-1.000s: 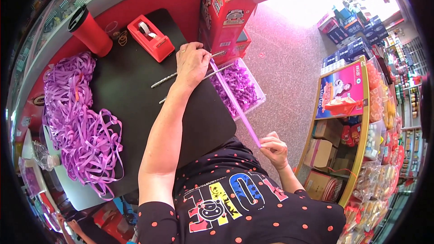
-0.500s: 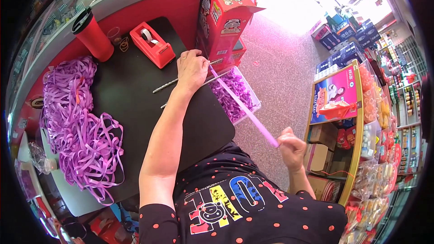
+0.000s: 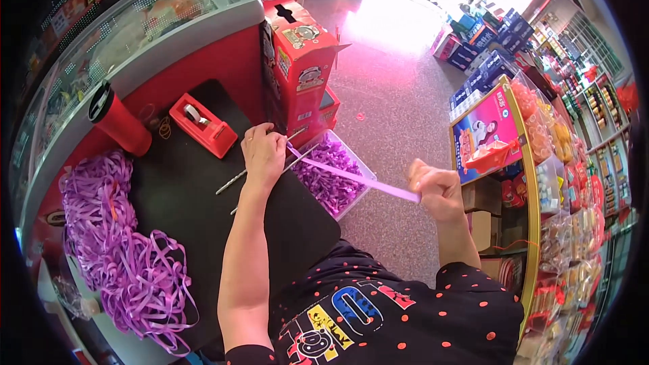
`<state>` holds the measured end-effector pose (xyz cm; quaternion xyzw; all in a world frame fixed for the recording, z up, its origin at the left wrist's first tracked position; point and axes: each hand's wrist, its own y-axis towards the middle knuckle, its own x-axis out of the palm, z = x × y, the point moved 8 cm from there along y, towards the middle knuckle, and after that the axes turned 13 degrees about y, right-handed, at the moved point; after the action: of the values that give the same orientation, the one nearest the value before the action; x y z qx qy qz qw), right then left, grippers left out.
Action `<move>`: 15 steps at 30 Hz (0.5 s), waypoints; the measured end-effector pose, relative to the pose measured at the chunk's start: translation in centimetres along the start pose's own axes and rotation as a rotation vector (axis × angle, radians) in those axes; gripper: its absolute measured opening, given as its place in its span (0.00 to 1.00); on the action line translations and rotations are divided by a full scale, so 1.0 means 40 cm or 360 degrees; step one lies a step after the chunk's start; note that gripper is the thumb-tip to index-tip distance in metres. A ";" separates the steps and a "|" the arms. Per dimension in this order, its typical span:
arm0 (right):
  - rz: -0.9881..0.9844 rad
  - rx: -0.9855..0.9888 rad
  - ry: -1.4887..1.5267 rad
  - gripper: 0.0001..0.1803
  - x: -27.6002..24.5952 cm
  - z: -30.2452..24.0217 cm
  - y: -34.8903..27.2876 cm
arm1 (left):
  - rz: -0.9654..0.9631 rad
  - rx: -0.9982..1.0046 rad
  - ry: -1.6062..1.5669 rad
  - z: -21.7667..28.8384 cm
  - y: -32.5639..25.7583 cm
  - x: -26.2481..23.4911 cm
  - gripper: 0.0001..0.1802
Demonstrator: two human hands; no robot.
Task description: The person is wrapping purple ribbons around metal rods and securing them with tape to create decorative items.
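Over the far right corner of the black table (image 3: 176, 209), my left hand (image 3: 264, 153) is closed on a thin metal rod (image 3: 231, 183). A second metal rod (image 3: 297, 162) crosses just beside it; part of both is hidden by the hand. A purple ribbon (image 3: 358, 178) runs taut from the rods to my right hand (image 3: 438, 190), whose closed fingers pinch its end. Below the ribbon, a clear plastic bin (image 3: 351, 207) holds many short purple ribbon pieces (image 3: 328, 176). On the table's left lies a big tangled heap of purple ribbon (image 3: 128, 250).
A red tape dispenser (image 3: 203, 125), rubber bands (image 3: 164, 128) and a red tumbler (image 3: 120, 122) stand at the back of the table. Beyond the bin rises a red carton (image 3: 297, 61). On the right is a display shelf (image 3: 534, 230) with packaged goods.
The whole view has shifted, with more of the far floor showing. My right hand has risen relative to the left, so the ribbon slopes less. Both hands keep their hold.
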<state>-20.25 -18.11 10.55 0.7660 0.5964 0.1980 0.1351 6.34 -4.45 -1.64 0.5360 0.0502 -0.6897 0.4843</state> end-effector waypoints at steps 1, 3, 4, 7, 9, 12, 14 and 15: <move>0.0001 0.0129 0.0000 0.13 -0.004 0.013 -0.022 | -0.0004 0.0007 -0.0007 0.001 0.002 -0.001 0.08; 0.0092 0.0285 0.0115 0.12 -0.018 0.047 -0.082 | -0.0009 0.0015 0.0057 0.000 0.000 -0.004 0.08; 0.0200 0.0487 0.0169 0.12 -0.027 0.080 -0.115 | 0.0007 0.0036 0.0079 -0.006 0.002 0.000 0.08; 0.0290 0.0835 0.0233 0.13 -0.053 0.162 -0.217 | -0.0011 0.0052 0.0088 -0.007 0.011 0.012 0.08; 0.0501 0.1115 0.0219 0.16 -0.063 0.209 -0.286 | 0.0044 0.0093 0.0120 -0.002 0.020 0.007 0.09; 0.0584 0.1127 0.0327 0.17 -0.086 0.296 -0.347 | -0.0023 0.0062 0.0136 -0.006 0.024 0.014 0.09; 0.0707 0.1073 0.0411 0.16 -0.109 0.347 -0.380 | -0.0042 0.0060 0.0104 -0.001 0.027 0.014 0.10; 0.0707 0.1084 0.0426 0.16 -0.110 0.372 -0.396 | -0.0054 0.0055 0.0118 0.000 0.023 0.015 0.10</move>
<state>-27.88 -17.93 -10.24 0.8442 0.4606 0.1118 -0.2502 7.03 -5.32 -1.71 0.5685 0.0652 -0.6784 0.4608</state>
